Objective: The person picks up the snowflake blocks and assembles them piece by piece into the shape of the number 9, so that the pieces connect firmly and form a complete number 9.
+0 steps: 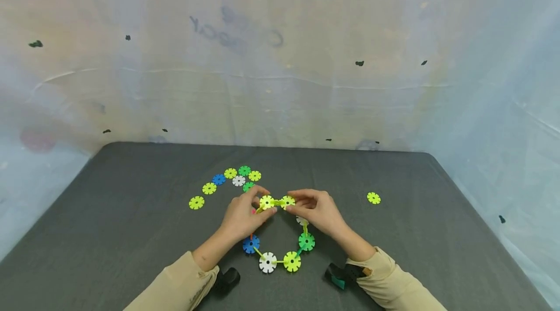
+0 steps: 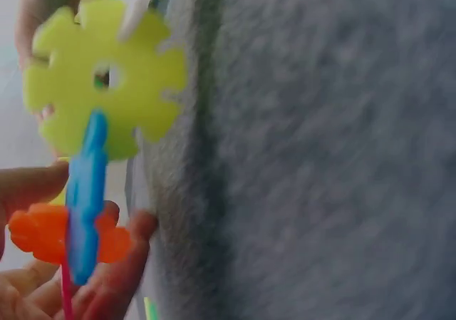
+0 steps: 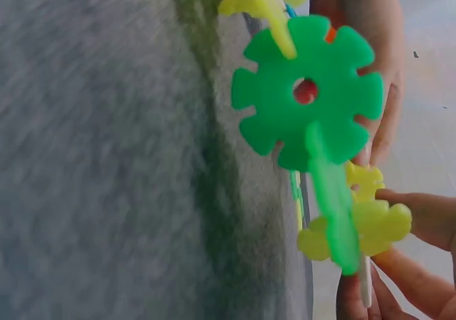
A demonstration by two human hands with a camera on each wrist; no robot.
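A ring of notched plastic snowflake discs is held up from its far side by both hands. My left hand (image 1: 243, 215) pinches a yellow snowflake disc (image 1: 266, 202) between thumb and fingers. Opposite, my right hand (image 1: 319, 212) pinches another yellow disc (image 1: 287, 201). A yellow piece seen edge-on spans the gap between these two. On the near side hang a blue disc (image 1: 251, 244), a white disc (image 1: 268, 263), a yellow disc (image 1: 292, 261) and a green disc (image 1: 306, 241). Linking discs slot in edge-on, such as the blue one (image 2: 87, 199) in the left wrist view. My hands partly cover the ring's sides.
Loose discs lie at the back left of the dark table (image 1: 144, 233), among them a blue disc (image 1: 218, 179) and a white disc (image 1: 238, 181). One yellow disc (image 1: 374, 198) lies alone at the right. A pale sheet (image 1: 280, 107) hangs behind the table.
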